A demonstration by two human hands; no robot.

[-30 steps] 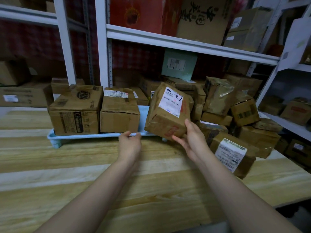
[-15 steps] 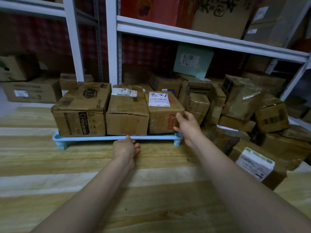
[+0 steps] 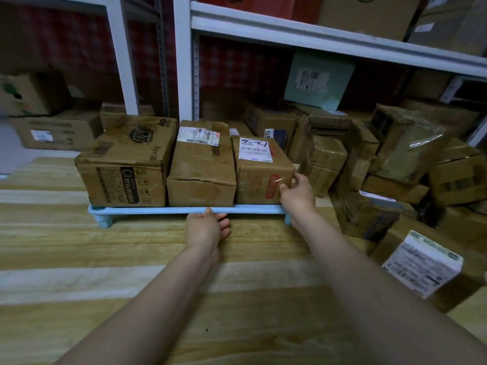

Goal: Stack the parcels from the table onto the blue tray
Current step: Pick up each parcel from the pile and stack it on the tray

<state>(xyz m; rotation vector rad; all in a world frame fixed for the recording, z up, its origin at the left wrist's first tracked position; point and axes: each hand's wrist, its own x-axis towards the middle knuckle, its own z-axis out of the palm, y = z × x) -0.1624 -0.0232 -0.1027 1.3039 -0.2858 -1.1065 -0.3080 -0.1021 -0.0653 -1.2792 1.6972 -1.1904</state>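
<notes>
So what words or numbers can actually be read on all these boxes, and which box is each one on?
"675": sticker on the brown box behind the blue tray.
"2HPX16", seemingly: printed on top of the left parcel.
Label on the right parcel: black handwriting, not surely readable.
Labels on the middle parcel and the green box, front print of the left parcel: too blurred.

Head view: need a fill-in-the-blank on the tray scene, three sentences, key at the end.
The blue plastic tray carries ____ brown cardboard parcels in a row. The right hand grips the handwritten-label parcel at the row's ____ end. The left hand touches the tray's ____ rim.
Missing words: three; right; front.
</notes>
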